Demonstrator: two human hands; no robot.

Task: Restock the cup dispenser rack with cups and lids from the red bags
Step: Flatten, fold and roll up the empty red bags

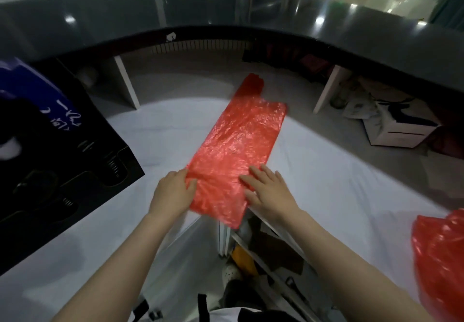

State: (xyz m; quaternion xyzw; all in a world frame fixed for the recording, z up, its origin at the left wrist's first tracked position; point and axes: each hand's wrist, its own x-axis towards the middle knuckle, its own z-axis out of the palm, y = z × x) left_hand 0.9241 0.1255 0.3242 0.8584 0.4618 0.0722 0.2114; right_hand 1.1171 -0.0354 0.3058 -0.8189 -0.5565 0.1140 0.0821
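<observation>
Flat now, red bag (236,151) points handles away, both open palms pressing it.

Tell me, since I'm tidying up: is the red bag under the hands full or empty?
Empty: the red bag lies flat, both hands pressing its near end.

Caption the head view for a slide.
Both hands, left hand and right hand, press an empty red bag flat on the white counter.

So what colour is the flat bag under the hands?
Red, seen in the head view: the flat bag.
</observation>
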